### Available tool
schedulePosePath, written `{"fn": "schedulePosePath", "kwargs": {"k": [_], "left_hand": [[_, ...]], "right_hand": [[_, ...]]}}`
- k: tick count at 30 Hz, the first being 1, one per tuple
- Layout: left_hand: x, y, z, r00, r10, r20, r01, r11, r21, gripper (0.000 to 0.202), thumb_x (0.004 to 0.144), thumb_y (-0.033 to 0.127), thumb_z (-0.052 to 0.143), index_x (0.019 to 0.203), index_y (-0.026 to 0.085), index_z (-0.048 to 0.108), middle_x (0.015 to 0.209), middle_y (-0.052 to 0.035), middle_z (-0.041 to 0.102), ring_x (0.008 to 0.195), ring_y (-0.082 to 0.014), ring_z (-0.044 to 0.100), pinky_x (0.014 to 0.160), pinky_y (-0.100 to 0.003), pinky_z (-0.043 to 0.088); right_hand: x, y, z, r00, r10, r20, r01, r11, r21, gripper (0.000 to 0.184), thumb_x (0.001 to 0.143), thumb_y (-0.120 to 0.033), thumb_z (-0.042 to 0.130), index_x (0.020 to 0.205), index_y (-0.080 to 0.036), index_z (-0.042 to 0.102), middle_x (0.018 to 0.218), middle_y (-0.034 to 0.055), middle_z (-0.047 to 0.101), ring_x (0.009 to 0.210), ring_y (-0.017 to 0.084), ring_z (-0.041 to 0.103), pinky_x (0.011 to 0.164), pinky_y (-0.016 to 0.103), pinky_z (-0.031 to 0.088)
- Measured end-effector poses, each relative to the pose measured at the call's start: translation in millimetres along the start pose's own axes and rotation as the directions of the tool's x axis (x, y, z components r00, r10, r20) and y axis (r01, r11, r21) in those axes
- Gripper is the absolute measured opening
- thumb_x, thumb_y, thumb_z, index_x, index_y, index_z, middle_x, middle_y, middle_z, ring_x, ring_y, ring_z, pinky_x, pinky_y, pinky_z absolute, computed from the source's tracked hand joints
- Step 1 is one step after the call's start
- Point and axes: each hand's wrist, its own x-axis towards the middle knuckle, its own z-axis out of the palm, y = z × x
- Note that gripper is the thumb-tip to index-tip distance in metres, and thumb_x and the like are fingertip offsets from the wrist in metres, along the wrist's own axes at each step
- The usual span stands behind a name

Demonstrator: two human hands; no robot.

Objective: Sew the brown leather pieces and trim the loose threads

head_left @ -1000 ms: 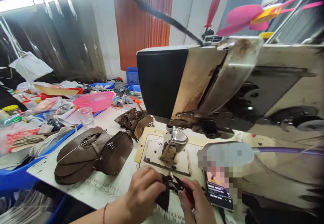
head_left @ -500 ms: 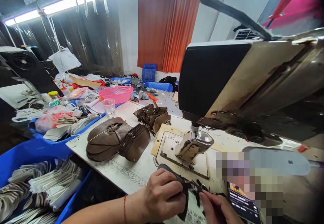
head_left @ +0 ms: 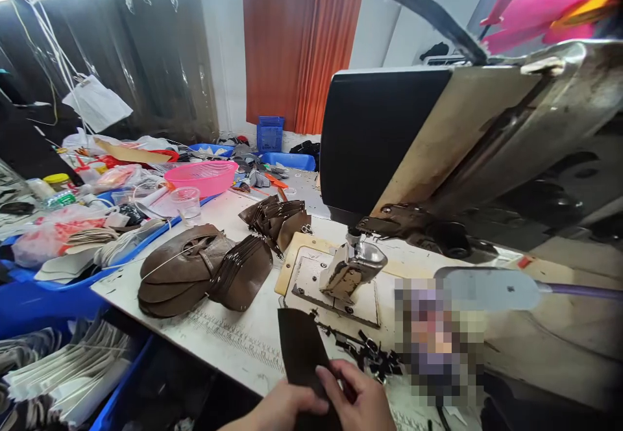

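Observation:
Both hands hold one dark brown leather piece (head_left: 300,343) in front of the sewing machine, its far end pointing away from me. My left hand (head_left: 280,408) grips its left side low down, thumb across the surface. At its right edge, my right hand (head_left: 363,395) pinches it between thumb and fingers. To the right of the piece lie small black scraps with metal bits (head_left: 377,356) on the tabletop. Behind it stands the sewing machine's arm-shaped bed (head_left: 348,269) under the needle.
Bundled brown leather pieces (head_left: 178,269) and a fanned leather stack (head_left: 246,272) lie on the left of the table (head_left: 214,337). The machine head (head_left: 389,145) overhangs on the right. A blue bin (head_left: 121,392) with pale pieces stands lower left. A pink basket (head_left: 202,178) sits behind.
My right hand has moved from the black scraps onto the leather piece. The piece is turned so its broad face shows. My view has shifted right.

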Motion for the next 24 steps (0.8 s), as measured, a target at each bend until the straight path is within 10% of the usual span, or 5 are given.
{"fn": "schedulePosePath", "kwargs": {"k": [5,9,15,19,24], "left_hand": [[4,1,-5.3,0.987,-0.159,0.018,0.159,0.956,-0.246,0.04,0.057,0.018,0.054,0.095,0.011,0.065,0.082,-0.0111,0.069,0.075,-0.0247,0.064,0.079,-0.041,0.047],[5,11,7.3,0.991,-0.135,0.021,0.135,0.95,-0.282,0.046,0.055,0.009,0.054,0.1,0.013,0.06,0.079,-0.0077,0.067,0.077,-0.0213,0.063,0.077,-0.037,0.047],[14,11,19.9,0.988,0.044,-0.15,-0.059,0.994,-0.097,0.035,0.056,0.01,0.067,0.091,0.012,0.06,0.085,-0.0088,0.068,0.073,-0.0185,0.062,0.074,-0.032,0.046],[19,15,32.0,0.985,0.099,-0.141,-0.102,0.995,-0.011,0.038,0.052,0.019,0.078,0.086,0.008,0.064,0.072,-0.0071,0.065,0.062,-0.0143,0.058,0.065,-0.027,0.041],[21,23,41.8,0.973,0.19,-0.134,-0.188,0.982,0.031,0.039,0.043,0.021,0.085,0.074,0.012,0.063,0.063,-0.0004,0.06,0.052,-0.0105,0.05,0.057,-0.026,0.036]], "right_hand": [[14,35,-56,0.95,-0.239,-0.2,0.026,0.7,-0.714,0.036,0.086,-0.03,0.043,0.113,-0.023,0.066,0.107,0.0107,0.07,0.076,0.025,0.069,0.055,0.033,0.05],[19,55,-81,0.974,-0.217,-0.064,0.067,0.547,-0.834,0.03,0.083,-0.024,0.042,0.095,-0.023,0.069,0.095,0.0097,0.07,0.067,0.023,0.068,0.048,0.032,0.046],[25,22,-72,0.986,0.033,-0.166,-0.065,0.979,-0.195,0.026,0.074,-0.044,0.063,0.083,-0.021,0.069,0.075,0.006,0.068,0.066,0.022,0.066,0.053,0.029,0.05],[23,6,-49,0.868,0.485,0.105,-0.48,0.768,0.425,0.048,0.059,-0.06,0.077,0.079,-0.018,0.067,0.042,-0.008,0.039,0.03,0.007,0.034,0.03,0.019,0.024],[22,4,-34,0.904,0.422,0.069,-0.405,0.796,0.45,0.054,0.054,-0.07,0.075,0.071,-0.02,0.065,0.043,-0.0051,0.045,0.032,0.01,0.042,0.028,0.022,0.03]]}}
